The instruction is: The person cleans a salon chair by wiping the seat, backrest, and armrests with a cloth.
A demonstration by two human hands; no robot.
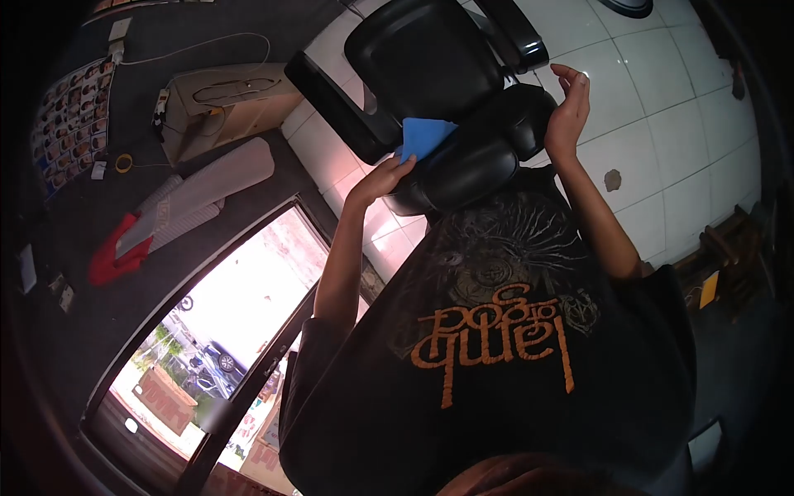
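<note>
A black padded barber-style chair (426, 62) stands directly ahead of me, with its seat, two armrests and a padded back with a headrest cushion (529, 124) close to my body. My left hand (385, 178) is closed on a folded blue cloth (426, 138), which lies against the left part of the chair's back. On the other side, my right hand (567, 120) is beside the headrest cushion, its fingers loosely bent and holding nothing. Whether its palm touches the cushion I cannot tell.
White floor tiles (653, 124) surround the chair. To the left are a wooden cabinet (236, 103) with a cable, a poster of heads (74, 120), and a hanging pale cover with red cloth (120, 252). A doorway (248, 273) opens onto a street with a parked vehicle.
</note>
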